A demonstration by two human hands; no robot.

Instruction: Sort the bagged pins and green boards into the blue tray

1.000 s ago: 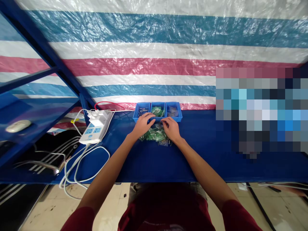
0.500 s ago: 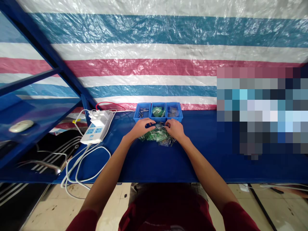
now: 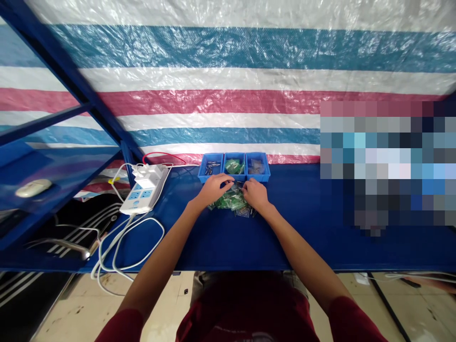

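A heap of small green circuit boards and metal pins (image 3: 232, 203) lies on the blue table (image 3: 228, 237), just in front of three blue bins (image 3: 233, 166). My left hand (image 3: 213, 187) rests on the heap's left side, fingers curled and pinched toward the middle. My right hand (image 3: 254, 194) sits on the right side, fingers curled inward on the parts. The fingertips of both hands nearly meet over the heap. What each pinch holds is too small to make out.
A white power strip (image 3: 142, 192) with a plugged adapter and looped white cables (image 3: 124, 242) lies at the left. A blue shelf frame (image 3: 53, 156) bearing a white mouse (image 3: 32, 187) stands further left. A striped tarp (image 3: 228, 85) forms the back wall.
Both hands have drawn closer together over the heap, and the left hand's fingers have curled inward from the bin's edge.
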